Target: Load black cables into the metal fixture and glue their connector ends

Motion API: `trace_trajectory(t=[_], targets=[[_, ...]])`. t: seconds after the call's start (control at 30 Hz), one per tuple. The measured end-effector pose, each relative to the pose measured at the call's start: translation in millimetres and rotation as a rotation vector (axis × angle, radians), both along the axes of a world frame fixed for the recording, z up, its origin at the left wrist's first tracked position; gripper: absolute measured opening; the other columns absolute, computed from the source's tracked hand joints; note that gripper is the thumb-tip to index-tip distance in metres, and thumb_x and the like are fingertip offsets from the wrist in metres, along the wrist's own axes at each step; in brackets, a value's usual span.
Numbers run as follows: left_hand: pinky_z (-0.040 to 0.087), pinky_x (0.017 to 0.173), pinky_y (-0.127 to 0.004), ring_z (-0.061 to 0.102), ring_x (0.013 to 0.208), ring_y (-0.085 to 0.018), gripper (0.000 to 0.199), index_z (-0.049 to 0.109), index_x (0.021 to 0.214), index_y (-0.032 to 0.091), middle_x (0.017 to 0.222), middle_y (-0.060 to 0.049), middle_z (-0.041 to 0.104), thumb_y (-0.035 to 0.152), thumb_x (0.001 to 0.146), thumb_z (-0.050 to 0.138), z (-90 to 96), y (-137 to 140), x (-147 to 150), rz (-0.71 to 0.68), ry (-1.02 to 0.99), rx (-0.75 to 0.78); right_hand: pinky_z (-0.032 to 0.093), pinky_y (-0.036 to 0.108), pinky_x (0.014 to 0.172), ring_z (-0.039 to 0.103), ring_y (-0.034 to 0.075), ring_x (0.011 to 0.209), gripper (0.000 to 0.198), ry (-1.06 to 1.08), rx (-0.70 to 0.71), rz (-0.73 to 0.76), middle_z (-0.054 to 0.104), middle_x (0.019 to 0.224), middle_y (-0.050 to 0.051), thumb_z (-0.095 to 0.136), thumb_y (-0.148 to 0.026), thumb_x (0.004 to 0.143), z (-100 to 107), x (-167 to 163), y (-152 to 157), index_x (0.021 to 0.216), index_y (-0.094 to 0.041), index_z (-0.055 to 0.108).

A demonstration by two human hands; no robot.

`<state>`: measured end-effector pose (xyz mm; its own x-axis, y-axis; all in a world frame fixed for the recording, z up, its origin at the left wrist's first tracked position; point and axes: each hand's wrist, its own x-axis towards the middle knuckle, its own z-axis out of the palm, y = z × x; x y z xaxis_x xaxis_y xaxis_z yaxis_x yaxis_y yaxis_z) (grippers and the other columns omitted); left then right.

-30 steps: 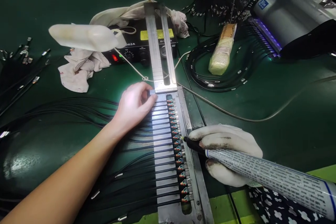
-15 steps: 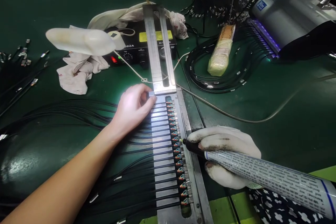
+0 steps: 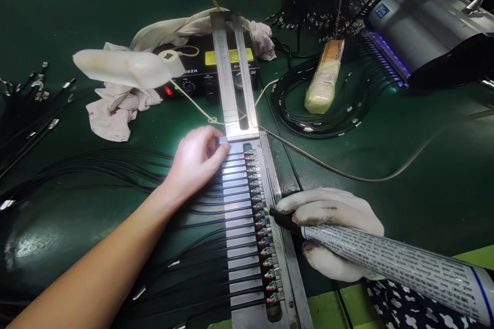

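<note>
A long metal fixture (image 3: 238, 244) lies on the bench, with several black cables (image 3: 241, 209) laid side by side across it. Their small connectors (image 3: 266, 251), with coloured wires showing, line a slot along its right side. My bare left hand (image 3: 197, 157) pinches the fixture's upper left corner between thumb and fingers. In a white glove, my right hand (image 3: 339, 209) grips a printed glue tube (image 3: 382, 252) with a black nozzle. The nozzle's thin yellowish tip is at the connector row around mid-fixture; whether it touches one is too small to tell.
Behind the fixture stands a black control box (image 3: 195, 79) with white cloths around it. A white lamp-like piece (image 3: 121, 68) hangs in front. Coiled cables (image 3: 285, 108), a wrapped block (image 3: 322, 82) and a grey machine (image 3: 424, 31) with purple light sit at right.
The view has shifted slightly. The tube's tip has moved a little down along the connector row; my left hand keeps its hold on the fixture corner.
</note>
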<state>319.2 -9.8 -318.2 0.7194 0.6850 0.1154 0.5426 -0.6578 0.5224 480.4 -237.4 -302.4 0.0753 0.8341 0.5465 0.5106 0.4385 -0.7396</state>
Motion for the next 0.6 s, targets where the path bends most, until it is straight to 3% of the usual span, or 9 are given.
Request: trace_trajectory(t=[0.6], targets=[[0.036,0.068,-0.026,0.050,0.076,-0.015,0.026,0.060,0.094,0.017,0.078,-0.001,0.054,0.041,0.087,0.054,-0.1,0.1,-0.7,0.003,-0.007,-0.018,0.063,0.026,0.080,0.073,0.017,0.090,0.018,0.003,0.015,-0.010,0.073,0.098,0.008,0.063,-0.019,0.079,-0.7,-1.0,0.6,0.097,-0.016,0.063]])
